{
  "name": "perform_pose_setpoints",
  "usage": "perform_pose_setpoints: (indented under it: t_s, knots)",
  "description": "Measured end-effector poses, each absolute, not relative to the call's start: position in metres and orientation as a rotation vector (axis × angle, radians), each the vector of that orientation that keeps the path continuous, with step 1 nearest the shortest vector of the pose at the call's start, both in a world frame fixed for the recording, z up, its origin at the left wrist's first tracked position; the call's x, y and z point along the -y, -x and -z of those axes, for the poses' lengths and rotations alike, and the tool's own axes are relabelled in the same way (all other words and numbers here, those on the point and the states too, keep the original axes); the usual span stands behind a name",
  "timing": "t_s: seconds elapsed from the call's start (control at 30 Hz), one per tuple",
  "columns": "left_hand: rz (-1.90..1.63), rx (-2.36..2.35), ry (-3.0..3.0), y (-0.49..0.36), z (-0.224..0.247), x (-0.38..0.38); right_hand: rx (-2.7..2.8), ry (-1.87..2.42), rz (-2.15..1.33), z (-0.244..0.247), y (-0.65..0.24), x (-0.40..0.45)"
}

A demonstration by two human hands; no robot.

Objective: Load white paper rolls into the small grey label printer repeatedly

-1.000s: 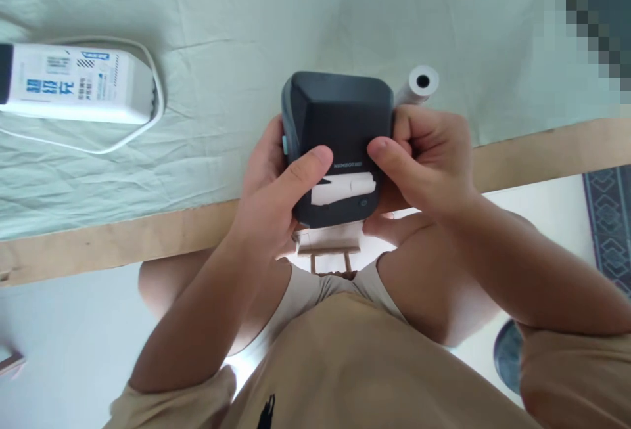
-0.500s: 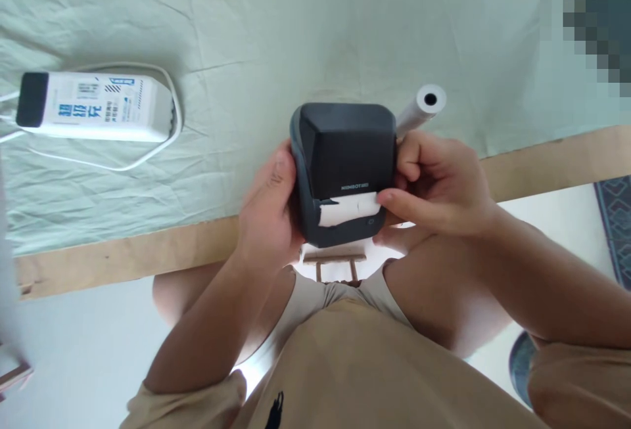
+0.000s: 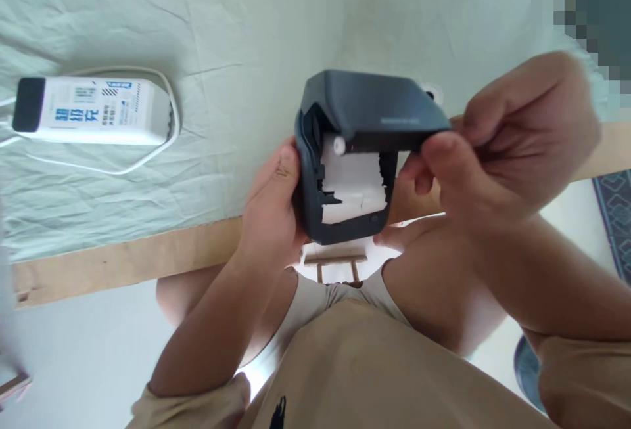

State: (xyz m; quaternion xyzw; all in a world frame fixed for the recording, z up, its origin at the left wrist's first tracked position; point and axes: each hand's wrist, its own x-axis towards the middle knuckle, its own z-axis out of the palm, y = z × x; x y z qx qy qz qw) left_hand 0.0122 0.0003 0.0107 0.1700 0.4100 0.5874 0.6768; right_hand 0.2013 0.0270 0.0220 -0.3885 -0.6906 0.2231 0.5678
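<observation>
A dark label printer (image 3: 309, 219) is held above the table's front edge, its lid (image 3: 389, 100) swung up. My left hand (image 3: 276, 199) wraps round the printer's left side, thumb along the edge. At the lid's right front corner, my right hand (image 3: 507, 146) pinches the lid between thumb and fingers. White paper (image 3: 352, 179) with ragged, torn edges lies inside the opened printer and reaches over its front lip. Behind the lid, a white paper roll (image 3: 436, 94) is mostly hidden; only its end with the dark core shows.
A white power strip (image 3: 98, 110) with blue print and a looped white cable (image 3: 175, 120) lies at the left on the pale green cloth (image 3: 236, 35). The wooden table edge (image 3: 123, 255) runs in front of my legs. A pixelated dark patch covers the upper right corner.
The printer's lid has gone from closed to raised, showing the paper inside. My right hand has moved up and right with the lid; my left hand keeps its hold.
</observation>
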Motion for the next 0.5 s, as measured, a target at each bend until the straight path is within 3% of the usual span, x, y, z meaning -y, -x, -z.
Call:
perform_pose_setpoints:
  t_s: [0.13,0.37,0.5]
  knots:
    - [-1.331,-1.022,-0.387,-0.013,-0.01,-0.002,1.519,1.032,-0.404,-0.029,-0.192,-0.029]
    - [-1.164,-1.003,-0.584,-0.01,-0.021,0.003,2.27,1.314,-0.182,-0.039,-0.203,-0.038]
    - [-1.16,-0.945,-0.584,-0.01,-0.021,0.004,2.447,1.26,-0.256,-0.052,-0.213,-0.037]
